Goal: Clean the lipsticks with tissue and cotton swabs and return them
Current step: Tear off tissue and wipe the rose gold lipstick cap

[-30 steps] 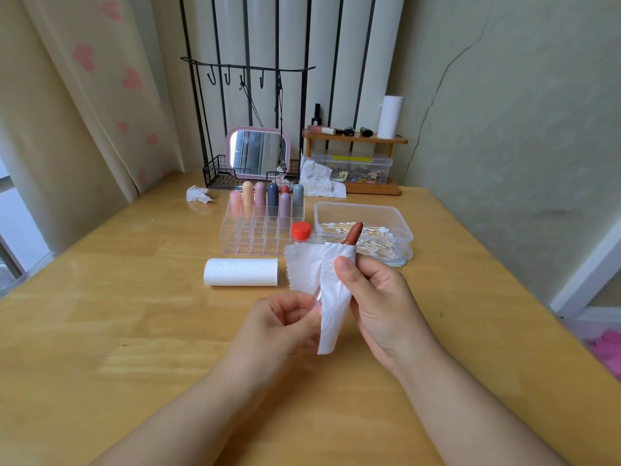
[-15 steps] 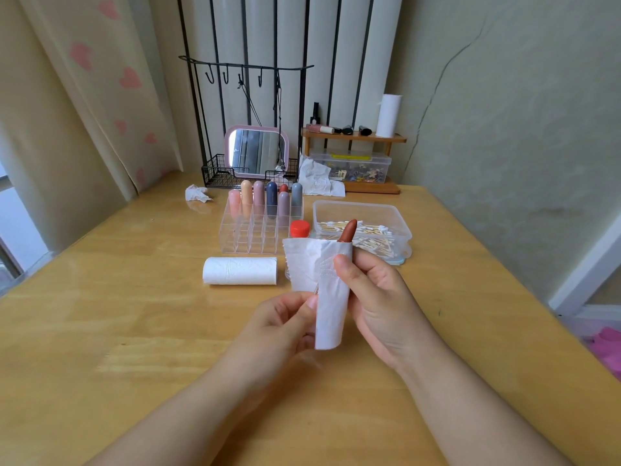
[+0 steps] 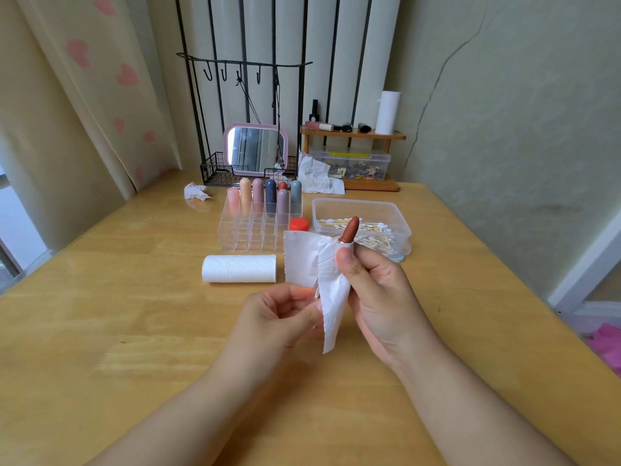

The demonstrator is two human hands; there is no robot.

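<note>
Holding a white tissue point(image 3: 327, 280) wrapped round the body of an uncapped lipstick point(image 3: 348, 229), the right hand point(image 3: 379, 297) has its thumb pressed on the front of the tissue and its fingers curled behind, so its grip is closed on both. The brick-red bullet sticks out above the tissue, tilted to the right, over the near edge of the clear tub of cotton swabs point(image 3: 361, 227). The left hand point(image 3: 282, 317) sits lower and just left of the right; its fingertips pinch what looks like the lower end of the lipstick case where the tissue hangs down, though that part is mostly hidden, so I cannot say more of it. Both hands are raised above the wooden table point(image 3: 100, 331).

Behind them on the table lies a roll of tissue point(image 3: 239, 269) on its side, and beyond it a clear divided organizer point(image 3: 258, 230) with pastel lipstick tubes point(image 3: 258, 193) standing in its back rows. A red-capped bottle point(image 3: 298, 224) stands between the organizer and the swab tub. Farther back are a pink-framed mirror point(image 3: 257, 149) in a black wire basket, a crumpled tissue point(image 3: 195, 191) to its left, and a small wooden shelf point(image 3: 353, 134) carrying a white roll.
</note>
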